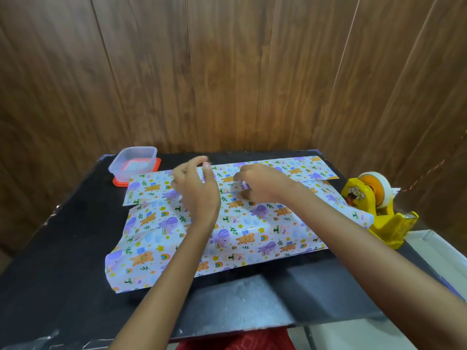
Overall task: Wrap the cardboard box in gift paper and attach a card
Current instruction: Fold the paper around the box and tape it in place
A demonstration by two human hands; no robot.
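**Q:** Head view, fault check: what can go wrong, working from the near edge outward?

**A:** Loose gift paper (227, 236) sags at 7 o'clock on the table (63, 286). A forearm dragging across it would likely shift the sheet and skew the wrap. At table centre, the right hand (255, 185) pinches the paper edge at the seam. If that pinch slips before tape goes on, the overlap would probably spring apart. The far flap (290, 168) at 12 o'clock lies flat and looks unsecured. The tape dispenser (376, 205) stands at 3 o'clock, just beside the sheet's corner. Reaching for it leaves the seam to one hand.

**Q:** And the left hand (194, 190)?

**A:** It hovers over the seam with fingers curved, thumb and forefinger apart. The tips are blurred, so I cannot tell whether it holds anything.

**Q:** What cannot be verified?

**A:** A red cloth (240, 342) at 6 o'clock is cut off by the frame. The cardboard box is wholly covered; I judge it sits under the raised paper at centre. The clear container (132, 162) at 11 o'clock holds something pale, possibly the card, but this is unconfirmed.
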